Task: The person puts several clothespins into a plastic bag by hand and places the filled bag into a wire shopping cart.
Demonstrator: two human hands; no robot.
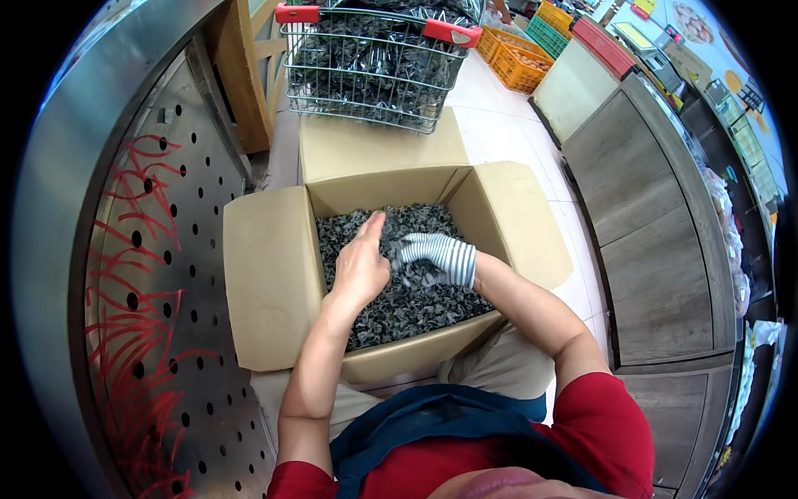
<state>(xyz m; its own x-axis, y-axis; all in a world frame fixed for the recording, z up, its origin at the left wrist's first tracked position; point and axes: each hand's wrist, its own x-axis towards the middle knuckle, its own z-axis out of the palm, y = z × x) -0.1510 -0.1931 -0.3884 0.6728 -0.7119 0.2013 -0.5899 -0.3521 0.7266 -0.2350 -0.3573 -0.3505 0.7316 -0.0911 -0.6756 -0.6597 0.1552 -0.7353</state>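
Note:
An open cardboard box (268, 280) stands before me, its flaps folded outward. Dark, crinkled dried pieces (399, 318), apparently dried black fungus, fill its lower part. My bare left hand (361, 262) is over the pieces, fingers extended together and pointing away from me; whether it holds anything is hidden. Beside it, my right hand (436, 257) wears a grey-and-white striped glove. Its fingers curl at the dark pieces close to my left hand, with some pieces around them. Blur hides whether they are gripped.
Behind the box stands a wire shopping cart (368, 81) holding clear bags of similar dark pieces. A perforated metal panel (206, 299) with red marks rises at left. Wood-look cabinets (661, 262) line the right. Orange crates (517, 68) stand farther back on the tiled floor (499, 118).

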